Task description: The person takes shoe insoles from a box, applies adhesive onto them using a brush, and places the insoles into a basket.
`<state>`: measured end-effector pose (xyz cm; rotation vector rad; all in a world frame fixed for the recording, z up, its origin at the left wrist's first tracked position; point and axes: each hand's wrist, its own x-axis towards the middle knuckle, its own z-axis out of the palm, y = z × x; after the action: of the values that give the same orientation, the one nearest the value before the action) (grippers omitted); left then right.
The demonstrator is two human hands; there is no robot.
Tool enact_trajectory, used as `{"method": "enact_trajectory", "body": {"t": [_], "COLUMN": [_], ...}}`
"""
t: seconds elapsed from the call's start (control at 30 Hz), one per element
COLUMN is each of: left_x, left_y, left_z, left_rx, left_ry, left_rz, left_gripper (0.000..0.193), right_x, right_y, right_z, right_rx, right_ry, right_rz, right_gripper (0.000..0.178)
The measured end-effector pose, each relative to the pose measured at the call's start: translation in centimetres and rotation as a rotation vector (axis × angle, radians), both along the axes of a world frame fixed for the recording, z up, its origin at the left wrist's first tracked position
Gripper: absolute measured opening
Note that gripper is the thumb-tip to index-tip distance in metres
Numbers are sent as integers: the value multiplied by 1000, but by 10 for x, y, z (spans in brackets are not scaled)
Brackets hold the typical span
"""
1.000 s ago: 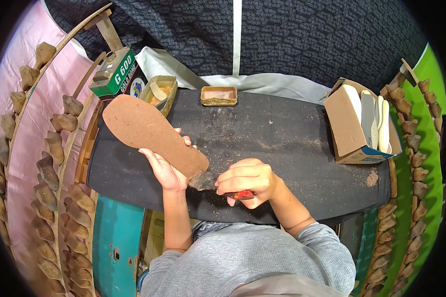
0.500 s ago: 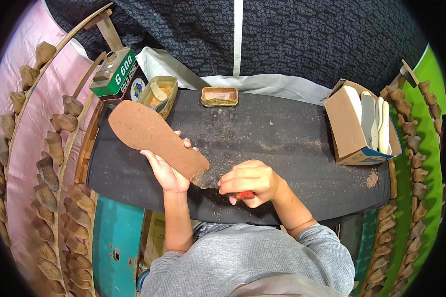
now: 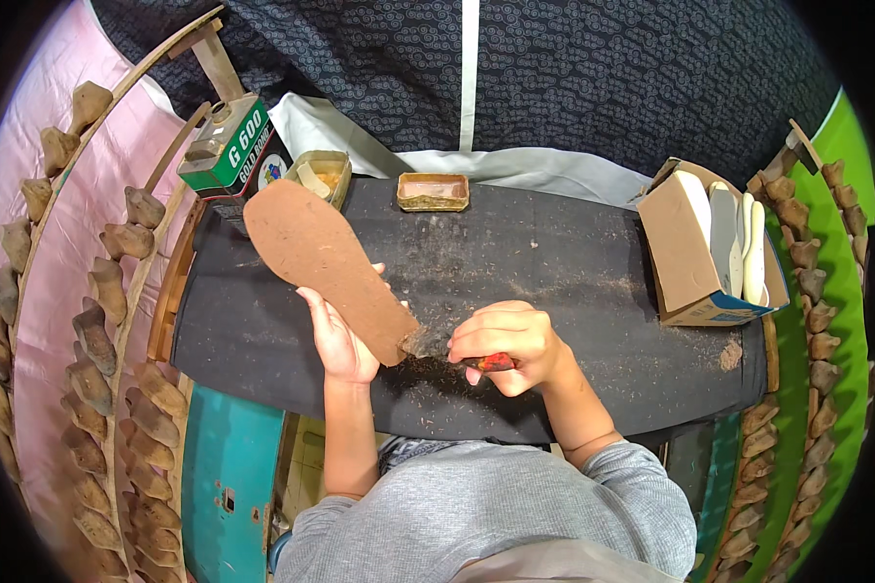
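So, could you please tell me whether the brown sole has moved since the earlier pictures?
Yes, the brown sole has moved right, its wide end most clearly, judged against the green can.

A dark curtain [image 3: 651,87] (white stripe [image 3: 469,78] down it) hangs behind the black-covered table [image 3: 554,253]; pink cloth [image 3: 44,374] left, green cloth [image 3: 848,325] right, teal panel [image 3: 226,437] at lower left.

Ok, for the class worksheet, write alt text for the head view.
A person's left hand holds a brown sole-shaped piece while the right hand grips a red-handled tool, its dark end at the piece's narrower end. Beneath, dark cloth is strewn with brown bits; a cardboard box of pale soles stands at right.
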<state>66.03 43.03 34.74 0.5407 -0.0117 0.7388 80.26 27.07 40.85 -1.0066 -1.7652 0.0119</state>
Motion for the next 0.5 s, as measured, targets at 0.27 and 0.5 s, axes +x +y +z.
{"method": "enact_trajectory", "body": {"t": [0.27,0.5], "left_x": [0,-1], "left_y": [-12,-21], "left_z": [5,5], "left_rx": [131,119], "left_ry": [172,273], "left_rz": [-35,-87], "left_gripper": [69,69], "right_x": [-1,3], "right_y": [5,10], "right_z": [12,21], "right_rx": [60,129], "right_ry": [-9,-34], "right_rz": [-29,-118], "right_gripper": [21,19]}}
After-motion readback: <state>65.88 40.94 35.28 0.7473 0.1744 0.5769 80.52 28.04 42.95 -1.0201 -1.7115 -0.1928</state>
